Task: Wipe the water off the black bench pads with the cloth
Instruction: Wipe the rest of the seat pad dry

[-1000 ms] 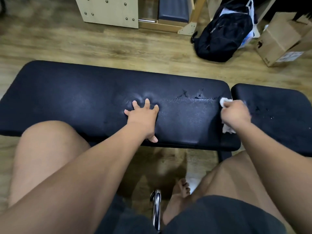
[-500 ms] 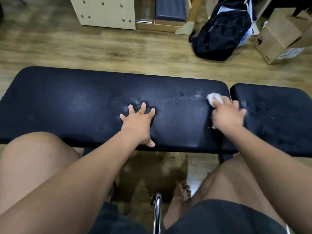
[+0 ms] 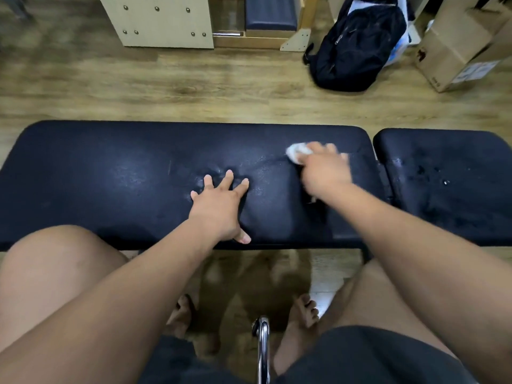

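Note:
A long black bench pad (image 3: 110, 176) runs across the middle of the view, with a shorter black pad (image 3: 448, 195) to its right across a narrow gap. My left hand (image 3: 221, 206) presses flat on the long pad, fingers spread. My right hand (image 3: 322, 170) is closed on a small white cloth (image 3: 296, 151), which pokes out past the fingers and touches the long pad near its right end. This hand is blurred by motion. Water drops (image 3: 444, 182) glint on the short pad. A dull damp sheen shows on the long pad.
The wooden floor (image 3: 194, 87) lies beyond the bench. A black backpack (image 3: 357, 45) and a cardboard box (image 3: 457, 42) sit at the far right, a pale wooden unit (image 3: 163, 20) at the far middle. My bare knees and a chrome bar (image 3: 263, 347) are below the bench.
My right hand has slid the cloth leftward from the gap between the pads onto the long pad, and the dark wet marks there are gone. My left hand has stayed pressed in place.

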Demonstrator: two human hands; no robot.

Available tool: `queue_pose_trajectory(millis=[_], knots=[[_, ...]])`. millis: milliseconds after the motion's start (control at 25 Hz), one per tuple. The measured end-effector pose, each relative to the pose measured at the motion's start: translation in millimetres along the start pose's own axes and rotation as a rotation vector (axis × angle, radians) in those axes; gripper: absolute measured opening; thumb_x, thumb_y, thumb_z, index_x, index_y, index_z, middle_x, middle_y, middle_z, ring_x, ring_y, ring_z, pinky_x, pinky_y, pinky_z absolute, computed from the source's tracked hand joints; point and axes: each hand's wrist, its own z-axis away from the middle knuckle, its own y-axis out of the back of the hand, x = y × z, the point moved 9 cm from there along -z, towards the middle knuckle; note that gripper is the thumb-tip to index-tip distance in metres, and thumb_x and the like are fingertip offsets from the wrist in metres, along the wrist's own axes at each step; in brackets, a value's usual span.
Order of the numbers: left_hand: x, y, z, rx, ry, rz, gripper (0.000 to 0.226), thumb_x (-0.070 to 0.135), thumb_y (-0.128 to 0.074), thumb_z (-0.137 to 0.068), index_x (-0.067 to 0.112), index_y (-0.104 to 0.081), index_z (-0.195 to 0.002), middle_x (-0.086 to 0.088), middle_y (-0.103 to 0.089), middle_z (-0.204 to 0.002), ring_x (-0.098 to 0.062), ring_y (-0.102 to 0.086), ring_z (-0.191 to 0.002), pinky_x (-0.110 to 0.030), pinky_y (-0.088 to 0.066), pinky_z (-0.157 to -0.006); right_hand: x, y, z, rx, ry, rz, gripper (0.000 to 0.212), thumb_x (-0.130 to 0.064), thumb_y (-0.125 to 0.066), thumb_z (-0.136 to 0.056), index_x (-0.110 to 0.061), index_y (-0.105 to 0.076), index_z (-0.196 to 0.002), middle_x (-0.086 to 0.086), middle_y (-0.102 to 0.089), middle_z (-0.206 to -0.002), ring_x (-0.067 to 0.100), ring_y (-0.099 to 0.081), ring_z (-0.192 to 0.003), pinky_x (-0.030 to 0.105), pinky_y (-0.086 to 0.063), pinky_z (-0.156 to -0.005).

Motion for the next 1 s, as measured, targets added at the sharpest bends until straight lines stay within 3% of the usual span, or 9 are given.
queue_pose_trajectory(millis=[120, 200, 320, 440, 520, 600, 800, 880, 1000], knots=[[1, 3, -1, 0.005, 0.022, -0.022, 0.13, 0.06, -0.086, -0.049, 0.036, -0.009, -0.152, 0.002, 0.0, -0.162, -0.044, -0.01, -0.144, -0.066, -0.03, -0.107, 131, -7, 17, -0.067, -0.392, -0.098, 0.05, -0.009, -0.049, -0.082, -0.02, -0.051, -0.131, 0.012, -0.042, -0.132, 0.038, -0.041, -0.117, 0.043, -0.04, -0.093], [3, 6, -2, -0.001, 0.031, -0.026, 0.13, 0.059, -0.088, -0.046, 0.035, -0.014, -0.15, 0.001, -0.004, -0.161, -0.044, -0.015, -0.142, -0.066, -0.034, -0.105, 142, -14, 22, -0.076, -0.535, -0.209, 0.045, -0.008, -0.047, -0.083, -0.017, -0.055, -0.126, 0.017, -0.041, -0.129, 0.042, -0.042, -0.116, 0.041, -0.041, -0.093], [3, 9, -4, 0.015, 0.025, -0.046, 0.13, 0.06, -0.088, -0.043, 0.035, -0.017, -0.149, 0.001, -0.009, -0.16, -0.043, -0.022, -0.138, -0.064, -0.04, -0.101, 47, -18, 6, 0.041, -0.392, -0.315, 0.044, -0.016, -0.046, -0.077, -0.017, -0.056, -0.12, 0.011, -0.042, -0.126, 0.036, -0.045, -0.111, 0.037, -0.043, -0.09], [0, 8, 0, 0.028, 0.017, -0.033, 0.128, 0.063, -0.086, -0.042, 0.037, -0.02, -0.148, 0.003, -0.01, -0.161, -0.039, -0.022, -0.138, -0.059, -0.043, -0.099, -98, -12, -1, 0.043, 0.068, -0.256, 0.039, -0.021, -0.049, -0.084, -0.024, -0.054, -0.123, 0.003, -0.041, -0.132, 0.029, -0.041, -0.114, 0.038, -0.039, -0.09], [-3, 6, 2, 0.059, 0.009, -0.022, 0.126, 0.066, -0.083, -0.044, 0.04, -0.018, -0.149, 0.006, -0.008, -0.162, -0.036, -0.018, -0.141, -0.056, -0.043, -0.1, -119, 0, -6, 0.042, 0.256, -0.169, 0.045, -0.021, -0.05, -0.087, -0.032, -0.048, -0.131, -0.001, -0.04, -0.136, 0.027, -0.039, -0.116, 0.04, -0.035, -0.091], [-5, 5, 3, 0.068, 0.007, -0.004, 0.128, 0.067, -0.082, -0.047, 0.042, -0.011, -0.151, 0.008, -0.004, -0.163, -0.035, -0.014, -0.144, -0.057, -0.04, -0.104, -53, -1, -20, 0.065, 0.165, -0.099, 0.053, -0.018, -0.052, -0.083, -0.033, -0.045, -0.134, 0.0, -0.04, -0.139, 0.029, -0.039, -0.116, 0.042, -0.035, -0.09], [-2, 6, -1, 0.049, 0.011, -0.04, 0.132, 0.065, -0.084, -0.046, 0.04, -0.008, -0.151, 0.006, 0.0, -0.163, -0.04, -0.012, -0.144, -0.062, -0.036, -0.106, 156, -19, 0, 0.045, -0.436, -0.129, 0.038, -0.026, -0.041, -0.089, -0.012, -0.051, -0.122, 0.023, -0.045, -0.128, 0.041, -0.041, -0.113, 0.05, -0.04, -0.095], [0, 6, -2, 0.042, 0.013, -0.042, 0.132, 0.064, -0.085, -0.045, 0.039, -0.009, -0.151, 0.005, 0.0, -0.163, -0.042, -0.013, -0.144, -0.063, -0.036, -0.105, 134, -14, 0, 0.146, -0.407, -0.211, 0.036, -0.026, -0.037, -0.091, -0.009, -0.055, -0.116, 0.024, -0.045, -0.125, 0.042, -0.04, -0.111, 0.049, -0.04, -0.094], [2, 7, -3, 0.028, 0.025, -0.064, 0.132, 0.064, -0.086, -0.044, 0.037, -0.012, -0.15, 0.005, -0.001, -0.163, -0.043, -0.016, -0.142, -0.063, -0.038, -0.103, 18, -4, -18, 0.214, -0.143, -0.256, 0.034, -0.028, -0.04, -0.09, -0.013, -0.056, -0.116, 0.017, -0.043, -0.129, 0.038, -0.04, -0.109, 0.044, -0.039, -0.089]])
